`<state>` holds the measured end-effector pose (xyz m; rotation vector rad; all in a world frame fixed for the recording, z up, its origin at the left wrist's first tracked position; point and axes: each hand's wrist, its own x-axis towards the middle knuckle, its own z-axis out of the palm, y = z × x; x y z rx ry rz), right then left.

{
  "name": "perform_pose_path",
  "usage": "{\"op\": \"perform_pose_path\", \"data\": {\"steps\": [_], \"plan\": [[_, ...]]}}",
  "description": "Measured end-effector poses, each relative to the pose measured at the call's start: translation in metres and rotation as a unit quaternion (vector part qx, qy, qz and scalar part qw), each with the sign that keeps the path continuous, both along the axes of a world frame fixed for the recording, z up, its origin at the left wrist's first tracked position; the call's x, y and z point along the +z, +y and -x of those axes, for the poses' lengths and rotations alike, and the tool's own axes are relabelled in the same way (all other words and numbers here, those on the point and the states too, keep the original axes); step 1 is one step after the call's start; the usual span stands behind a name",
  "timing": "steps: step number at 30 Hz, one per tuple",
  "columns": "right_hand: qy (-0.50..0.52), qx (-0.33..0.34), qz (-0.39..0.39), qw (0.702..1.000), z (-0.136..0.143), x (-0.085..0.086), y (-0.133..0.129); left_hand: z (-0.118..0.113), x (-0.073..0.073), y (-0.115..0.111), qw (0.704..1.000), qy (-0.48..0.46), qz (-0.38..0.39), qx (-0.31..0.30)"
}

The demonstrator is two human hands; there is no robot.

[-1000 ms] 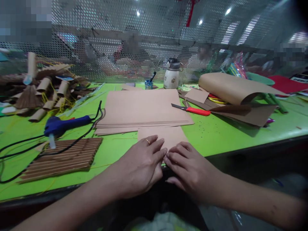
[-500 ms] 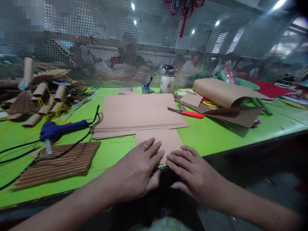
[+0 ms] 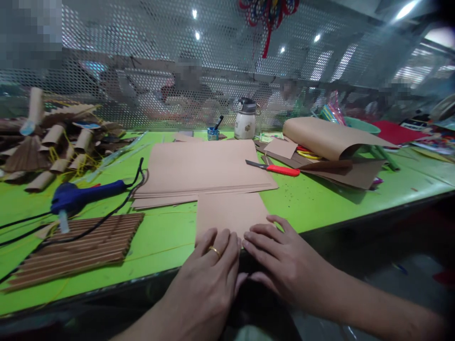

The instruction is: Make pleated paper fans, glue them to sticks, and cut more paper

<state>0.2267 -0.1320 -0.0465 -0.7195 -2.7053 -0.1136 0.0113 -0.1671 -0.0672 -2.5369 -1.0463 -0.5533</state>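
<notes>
A small sheet of brown kraft paper lies at the table's near edge, its far side against a stack of larger brown sheets. My left hand, with a ring on one finger, grips the near edge of the small sheet, fingers on top and thumb lower down. Close beside it, my right hand holds the same edge near its right corner, its thumb also below. The edge itself is mostly hidden under my fingers. A red-handled utility knife rests with its blade over the stack's right side.
On the left lie a blue glue gun with black cords, a pleated brown piece and a heap of paper rolls. A white bottle and a small blue jar stand behind the stack. Curled brown paper lies right.
My left hand has drawn back toward me, from lying over the small sheet to its near edge. My right hand has barely moved. The view has shifted slightly.
</notes>
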Motion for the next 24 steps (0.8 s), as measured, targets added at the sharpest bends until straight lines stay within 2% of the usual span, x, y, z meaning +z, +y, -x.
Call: {"op": "perform_pose_path", "data": {"steps": [7, 11, 16, 24], "plan": [[-0.004, -0.055, -0.025, 0.998, -0.034, -0.007, -0.002, 0.021, 0.015, 0.001, 1.0, 0.001, 0.002, 0.005], [0.001, -0.06, -0.027, 0.998, -0.047, -0.008, -0.004, 0.039, 0.019, -0.006, 1.0, -0.016, 0.0, 0.005], [0.031, -0.055, -0.001, 0.998, -0.047, -0.009, -0.006, 0.054, 0.011, -0.011, 0.999, -0.032, -0.001, 0.0], [0.09, -0.045, 0.017, 0.995, -0.05, -0.021, -0.005, 0.072, -0.007, -0.022, 0.995, -0.092, 0.015, 0.021]]}}
